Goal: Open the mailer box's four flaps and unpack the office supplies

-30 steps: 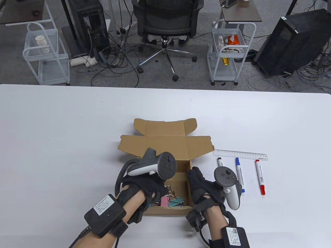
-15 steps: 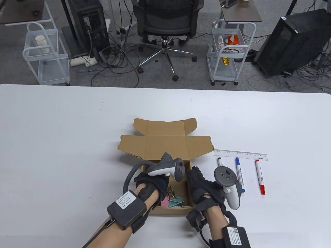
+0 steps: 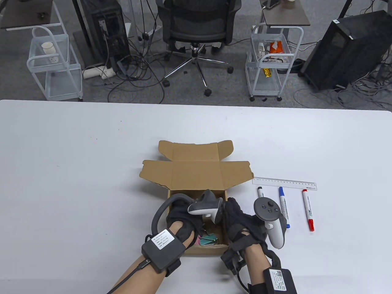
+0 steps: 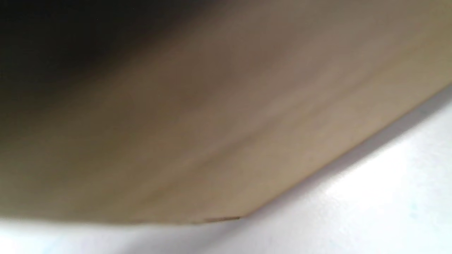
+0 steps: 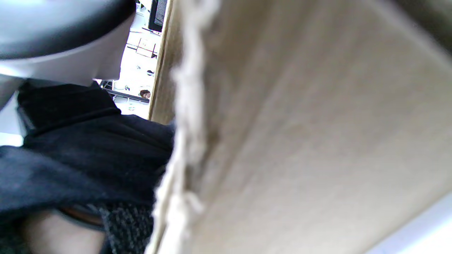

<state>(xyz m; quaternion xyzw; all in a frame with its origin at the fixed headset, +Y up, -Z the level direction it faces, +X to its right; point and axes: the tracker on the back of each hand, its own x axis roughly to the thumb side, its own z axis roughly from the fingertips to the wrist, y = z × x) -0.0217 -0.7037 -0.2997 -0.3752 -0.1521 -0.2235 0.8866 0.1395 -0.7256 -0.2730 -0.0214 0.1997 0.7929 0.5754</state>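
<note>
The brown mailer box stands open in the table view, its flaps folded back at the far side. My left hand reaches down into the box, and its fingers are hidden under the tracker. Pink and teal binder clips lie inside near the front wall. My right hand lies with fingers stretched along the box's right wall, touching it. The left wrist view shows only blurred cardboard. The right wrist view shows the box wall and my left glove.
To the right of the box lie a clear ruler, a black marker, a blue marker and a red marker. The white table ends at a far edge, with a chair and carts beyond it.
My left hand has moved right and down, deeper into the box, covering more of the binder clips. My right hand has not moved.
</note>
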